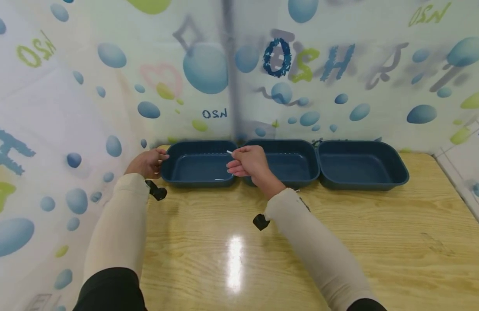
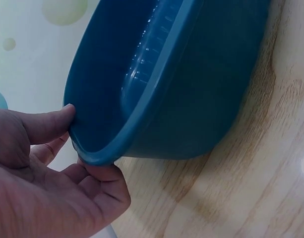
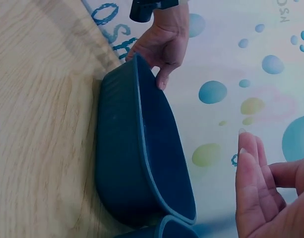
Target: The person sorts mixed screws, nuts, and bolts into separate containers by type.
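My left hand (image 1: 148, 163) grips the outer left end of the left dark-blue plastic bin (image 1: 200, 183). In the left wrist view, the thumb lies over the bin's rim (image 2: 99, 157) and curled fingers sit beneath it. Over the gap between the left bin and the middle bin (image 1: 290, 175), my right hand (image 1: 249, 164) pinches a small white stick-like piece (image 1: 229, 152) between thumb and forefinger. Only its short tip shows; the rest is hidden by the fingers. The right wrist view shows the right hand (image 3: 263, 191) raised beside the left bin (image 3: 122, 148).
A third matching bin (image 1: 364, 183) stands to the right, in line with the other two along the back of the wooden table (image 1: 208, 250). Behind them hangs a patterned curtain (image 1: 208, 69), which also runs along the left side.
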`<state>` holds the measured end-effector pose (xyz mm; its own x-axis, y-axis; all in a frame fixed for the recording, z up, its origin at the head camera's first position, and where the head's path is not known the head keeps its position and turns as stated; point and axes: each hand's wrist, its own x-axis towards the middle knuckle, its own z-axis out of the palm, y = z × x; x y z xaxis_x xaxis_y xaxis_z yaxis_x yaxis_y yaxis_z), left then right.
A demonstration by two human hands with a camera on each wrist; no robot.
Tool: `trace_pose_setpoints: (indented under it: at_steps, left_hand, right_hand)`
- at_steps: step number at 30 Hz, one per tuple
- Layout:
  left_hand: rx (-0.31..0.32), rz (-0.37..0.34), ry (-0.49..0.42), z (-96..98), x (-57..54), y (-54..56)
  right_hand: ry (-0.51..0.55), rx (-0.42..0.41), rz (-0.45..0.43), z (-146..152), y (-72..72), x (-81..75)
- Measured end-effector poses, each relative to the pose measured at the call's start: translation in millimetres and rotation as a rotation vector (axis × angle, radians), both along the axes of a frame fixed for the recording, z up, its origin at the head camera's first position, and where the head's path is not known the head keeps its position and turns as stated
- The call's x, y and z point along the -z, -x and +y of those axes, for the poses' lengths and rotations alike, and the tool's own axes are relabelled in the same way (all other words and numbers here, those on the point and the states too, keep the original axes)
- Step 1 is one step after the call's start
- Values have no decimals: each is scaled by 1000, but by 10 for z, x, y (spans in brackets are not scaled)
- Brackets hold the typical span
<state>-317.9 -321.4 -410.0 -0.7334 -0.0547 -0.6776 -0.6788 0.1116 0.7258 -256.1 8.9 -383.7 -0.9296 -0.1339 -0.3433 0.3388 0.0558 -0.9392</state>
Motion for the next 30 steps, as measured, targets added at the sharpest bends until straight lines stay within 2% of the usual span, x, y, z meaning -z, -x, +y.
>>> trace_pose_setpoints:
  at_steps: [6,12,21,30]
  left_hand:
    - [6,0,15,-19,49,14]
    - [7,14,15,-11,19,3]
    - [4,6,9,10,-11,-4]
    - [3,4,17,-4,36,30]
  right_hand:
    - [-23,-8,15,-102,61,-34]
    - [-37,-12,27,-129,75,-64]
    - [-52,-10,14,-44,64,-99]
    - [-48,8,12,13,70,-76]
